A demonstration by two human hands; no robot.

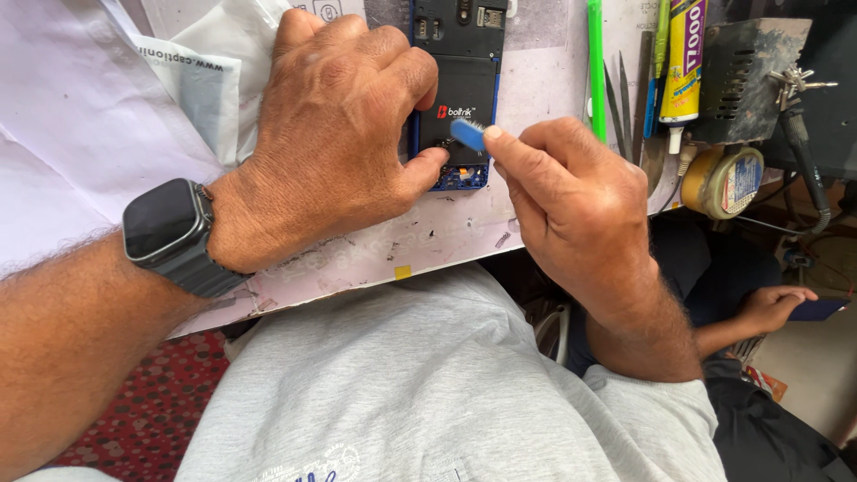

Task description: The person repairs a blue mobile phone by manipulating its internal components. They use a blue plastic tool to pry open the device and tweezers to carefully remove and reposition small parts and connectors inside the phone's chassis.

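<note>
An opened blue mobile phone (467,62) lies back-up on the white bench top, its black battery showing. My left hand (335,134) rests on the phone's left side, thumb pressed at its lower edge near the exposed circuit board (464,177). A black smartwatch (168,230) sits on that wrist. My right hand (576,210) pinches a small blue plastic pry pick (468,134) between thumb and forefinger, its tip touching the phone's lower part just above the board.
Crumpled white paper and plastic (107,98) cover the bench's left. On the right lie a green tool (595,67), tweezers (618,103), a yellow glue tube (686,58), a round tin (723,181) and a black stand (748,76). Another person's hand (775,305) holds a phone at lower right.
</note>
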